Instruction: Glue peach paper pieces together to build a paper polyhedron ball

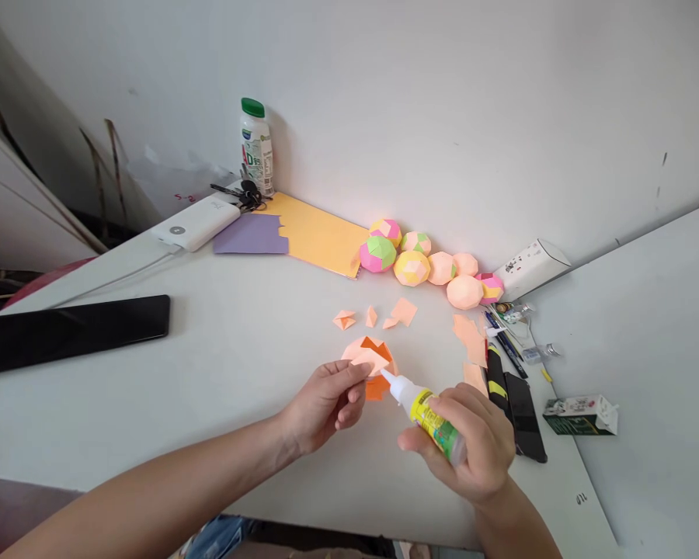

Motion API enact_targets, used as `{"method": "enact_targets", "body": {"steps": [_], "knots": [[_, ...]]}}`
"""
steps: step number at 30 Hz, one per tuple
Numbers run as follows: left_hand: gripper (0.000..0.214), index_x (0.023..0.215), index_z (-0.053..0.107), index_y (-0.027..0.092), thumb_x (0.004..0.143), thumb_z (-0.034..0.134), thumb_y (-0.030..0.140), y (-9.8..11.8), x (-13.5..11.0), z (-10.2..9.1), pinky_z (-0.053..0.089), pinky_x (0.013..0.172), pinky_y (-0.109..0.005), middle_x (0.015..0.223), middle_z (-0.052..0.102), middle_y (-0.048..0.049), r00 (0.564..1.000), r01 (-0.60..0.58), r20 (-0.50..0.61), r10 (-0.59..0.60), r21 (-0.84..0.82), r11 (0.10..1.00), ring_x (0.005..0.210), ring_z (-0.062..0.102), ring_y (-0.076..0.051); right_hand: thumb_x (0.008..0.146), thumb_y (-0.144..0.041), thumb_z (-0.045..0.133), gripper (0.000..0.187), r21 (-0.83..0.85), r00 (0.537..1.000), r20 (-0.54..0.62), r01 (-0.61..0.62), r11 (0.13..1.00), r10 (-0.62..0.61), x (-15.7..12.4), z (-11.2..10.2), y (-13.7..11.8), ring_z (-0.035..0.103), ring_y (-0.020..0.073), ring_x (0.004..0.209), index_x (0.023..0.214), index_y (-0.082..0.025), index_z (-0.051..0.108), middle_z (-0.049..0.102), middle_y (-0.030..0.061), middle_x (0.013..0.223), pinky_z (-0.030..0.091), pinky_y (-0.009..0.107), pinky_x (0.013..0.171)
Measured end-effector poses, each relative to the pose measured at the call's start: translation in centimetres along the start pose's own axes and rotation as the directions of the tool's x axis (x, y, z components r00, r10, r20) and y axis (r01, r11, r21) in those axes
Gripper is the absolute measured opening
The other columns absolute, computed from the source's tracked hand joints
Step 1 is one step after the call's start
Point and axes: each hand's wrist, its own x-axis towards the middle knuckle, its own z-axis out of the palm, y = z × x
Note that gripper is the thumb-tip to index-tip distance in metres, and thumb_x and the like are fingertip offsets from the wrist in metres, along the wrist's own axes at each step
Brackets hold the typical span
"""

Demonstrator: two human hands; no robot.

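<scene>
My left hand [332, 396] pinches a small folded peach paper piece [370, 359] between thumb and fingers. Right behind it lies a partly built, hollow paper ball [355, 347], peach outside and orange within; I cannot tell whether the hand touches it. Wrapped in my right hand [471, 439] is a glue bottle [428, 411] with a yellow and green label. Its white nozzle points up and left, its tip close to the pinched piece. Just beyond lie a folded paper piece [344, 319], another small one [371, 316] and a flat peach square [405, 311].
Several finished paper balls [412, 268] line the wall. Yellow card [320, 233], purple card [250, 234], a power bank [198, 223], keys [249, 194] and a white bottle [257, 147] sit back left. A black phone [73, 334] lies left; a cutter [496, 376] and pens [508, 341] right.
</scene>
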Motion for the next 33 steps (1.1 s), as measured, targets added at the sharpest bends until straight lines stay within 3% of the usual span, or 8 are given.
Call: {"method": "enact_targets", "body": {"steps": [13,16,19,22,24,25,29,33], "knots": [[0.046,0.047,0.041,0.017,0.077,0.067,0.041,0.0,0.1,-0.3,0.016,0.038,-0.02,0.031,0.034,0.0072,0.999,0.01,0.037,-0.008,-0.05,0.999,0.031,0.024,-0.003,0.088,-0.038,0.062,0.026,0.075,0.998,-0.024,-0.063,0.995,0.065,-0.2,-0.6,0.4,0.051,0.0154,0.048,0.103,-0.018,0.054,0.054,-0.0002,0.057,0.043,0.027,0.042],[0.047,0.048,0.04,0.018,0.077,0.068,0.041,0.0,0.1,-0.4,0.016,0.037,-0.019,0.033,0.034,0.0075,0.997,0.03,0.072,-0.025,-0.081,0.996,0.032,0.023,-0.002,0.086,-0.035,0.064,0.024,0.163,0.969,-0.117,-0.199,0.966,0.219,-0.7,-1.3,1.2,0.058,0.0177,0.057,0.103,-0.02,0.057,0.06,0.0024,0.067,0.048,0.03,0.049],[0.047,0.048,0.04,0.018,0.076,0.069,0.041,0.1,0.1,-0.4,0.016,0.036,-0.018,0.033,0.033,0.008,0.994,0.044,0.105,-0.034,-0.093,0.995,0.031,0.022,-0.002,0.079,-0.026,0.07,0.024,0.21,0.866,-0.09,-0.467,0.859,0.493,-1.2,-1.3,3.3,0.061,0.0161,0.063,0.097,-0.021,0.056,0.064,0.0036,0.079,0.049,0.028,0.053],[0.047,0.049,0.04,0.018,0.075,0.071,0.041,0.1,0.2,-0.4,0.017,0.035,-0.017,0.034,0.033,0.0086,0.993,0.042,0.111,-0.031,-0.095,0.995,0.031,0.021,-0.002,0.079,-0.03,0.067,0.024,0.246,0.705,0.173,-0.708,0.662,0.688,-1.9,0.2,6.7,0.062,0.0149,0.067,0.083,-0.022,0.046,0.064,0.0036,0.087,0.05,0.026,0.056],[0.048,0.049,0.04,0.017,0.074,0.071,0.041,0.1,0.3,-0.5,0.018,0.035,-0.017,0.034,0.033,0.0087,0.993,0.034,0.112,-0.024,-0.088,0.996,0.032,0.021,-0.002,0.078,-0.033,0.063,0.027,0.097,0.664,0.211,-0.744,0.661,0.717,-2.8,2.0,9.2,0.059,0.0145,0.068,0.072,-0.022,0.04,0.06,0.0026,0.083,0.048,0.026,0.059],[0.048,0.049,0.039,0.018,0.075,0.071,0.042,0.1,0.4,-0.5,0.018,0.035,-0.017,0.034,0.033,0.0086,0.993,0.031,0.114,-0.021,-0.084,0.996,0.032,0.021,-0.002,0.077,-0.033,0.062,0.027,-0.025,0.671,0.178,-0.728,0.685,0.72,-3.3,3.1,10.3,0.058,0.0152,0.071,0.069,-0.022,0.038,0.058,0.0021,0.081,0.047,0.027,0.061],[0.048,0.05,0.04,0.017,0.076,0.07,0.043,0.0,0.7,-0.8,0.019,0.035,-0.016,0.034,0.033,0.0085,0.991,0.032,0.134,-0.022,-0.074,0.997,0.033,0.021,-0.002,0.072,-0.029,0.058,0.025,-0.133,0.68,0.182,-0.699,0.703,0.711,-6.0,6.8,13.1,0.05,0.0168,0.063,0.062,-0.023,0.036,0.048,-0.0002,0.067,0.041,0.029,0.057],[0.046,0.05,0.041,0.017,0.077,0.07,0.042,0.0,0.7,-0.8,0.02,0.033,-0.015,0.036,0.033,0.0089,0.983,0.051,0.181,-0.031,-0.107,0.993,0.033,0.02,-0.002,0.071,-0.025,0.057,0.022,-0.172,0.71,0.201,-0.652,0.738,0.675,-7.2,7.9,13.6,0.052,0.0231,0.072,0.059,-0.023,0.038,0.05,0.0038,0.068,0.044,0.034,0.062]]}}
